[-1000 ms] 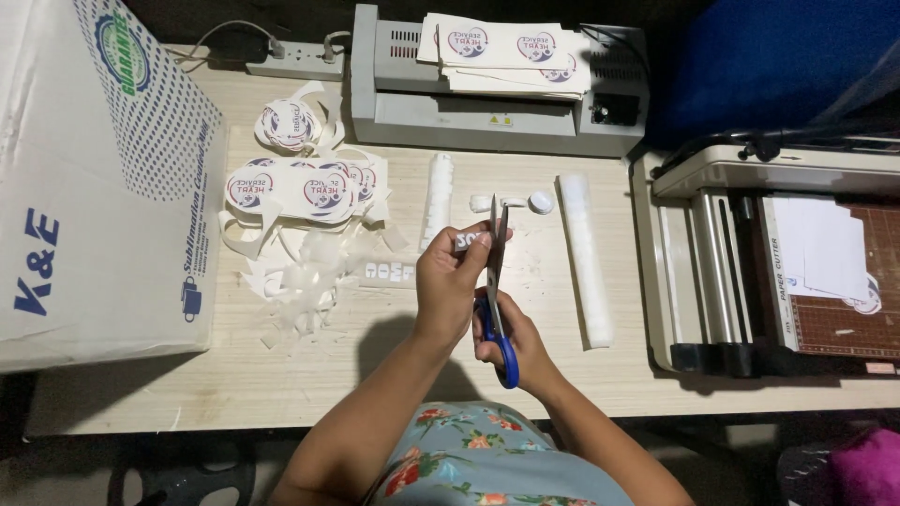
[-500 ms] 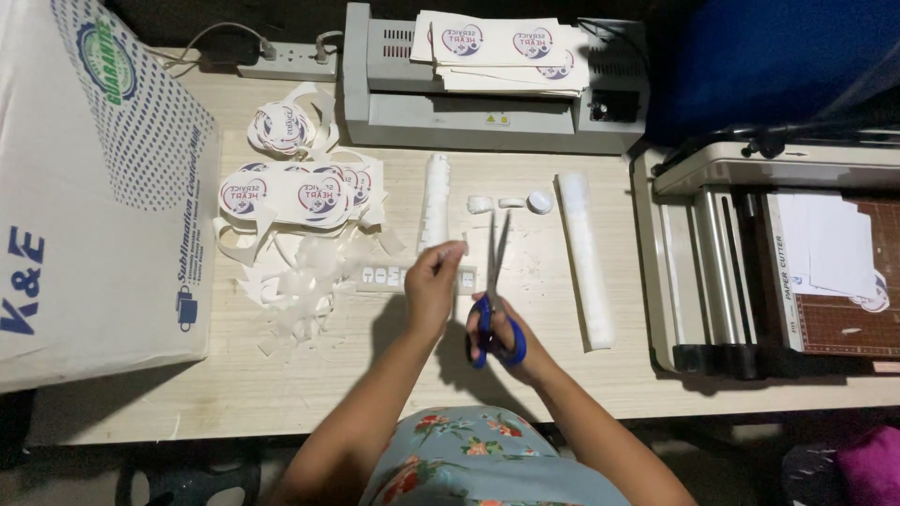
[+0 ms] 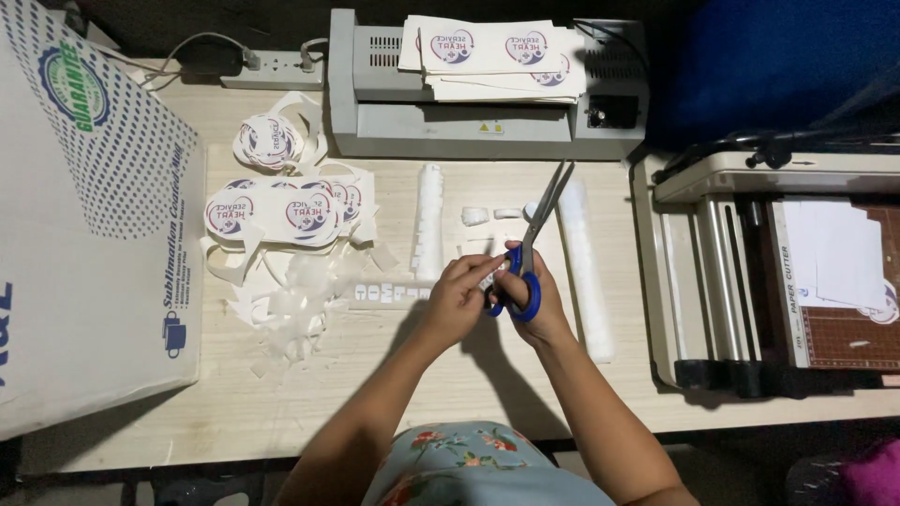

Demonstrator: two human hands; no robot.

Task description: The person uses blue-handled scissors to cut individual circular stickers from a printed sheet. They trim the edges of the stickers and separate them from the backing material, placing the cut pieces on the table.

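— What do we have in our hands?

— Our right hand (image 3: 536, 302) holds the scissors (image 3: 532, 245) by their blue handles, fingers through the loops, blades pointing up and away, slightly parted. Our left hand (image 3: 459, 295) sits just beside it, fingertips pinched on a small white piece (image 3: 488, 277) at the handles — we cannot tell its exact shape.

— Where over the table (image 3: 309, 394)?

— Near the middle, above bare wood. Just left of our left hand lies a short strip (image 3: 386, 293) of small cut pieces, and past it a heap of clear scraps (image 3: 298, 305).

— And farther out?

— Round printed stickers (image 3: 281, 211) lie at the left in a cluster, one more above them. A white roll (image 3: 429, 220) lies upright on the table beside the blades, and a longer one (image 3: 586, 272) to the right of our right hand. A few small white bits (image 3: 475, 215) sit between them.

— Machines?

— A grey laminator (image 3: 469, 117) at the back edge carries a stack of printed sheets (image 3: 492, 58). A paper cutter (image 3: 778, 272) stands at the right, a large white box (image 3: 84, 234) at the left, and a power strip (image 3: 272, 67) behind it.
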